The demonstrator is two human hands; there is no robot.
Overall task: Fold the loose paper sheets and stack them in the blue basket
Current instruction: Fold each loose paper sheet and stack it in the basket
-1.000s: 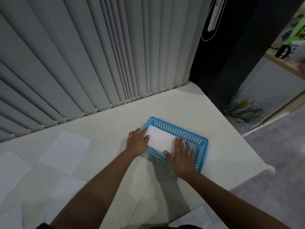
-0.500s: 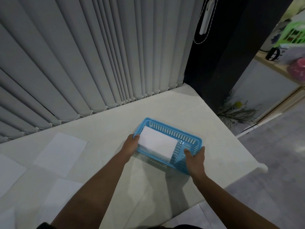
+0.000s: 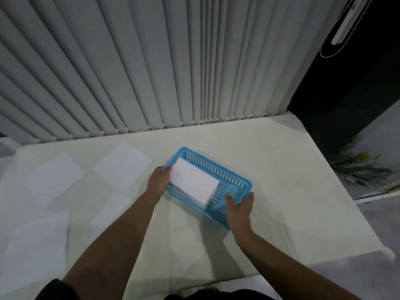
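A blue slotted basket [image 3: 225, 172] sits at an angle on the pale table, with folded white paper [image 3: 193, 182] lying inside it toward its left end. My left hand [image 3: 157, 182] grips the basket's left end, thumb at the rim. My right hand [image 3: 239, 210] holds the basket's near right corner, fingers curled over the rim. Loose white sheets lie flat on the table to the left: one [image 3: 122, 166] close to the basket, another [image 3: 54, 176] further left, and a third [image 3: 36, 245] near the front left.
Grey vertical blinds [image 3: 151, 72] hang along the table's far edge. The table's right edge [image 3: 337, 191] drops to a grey floor, with a dark panel [image 3: 346, 83] and a dried plant [image 3: 359, 167] beyond it.
Both hands moved from pressing on the paper to gripping the basket's ends. The view swung left, so more loose sheets show and the basket sits nearer the centre.
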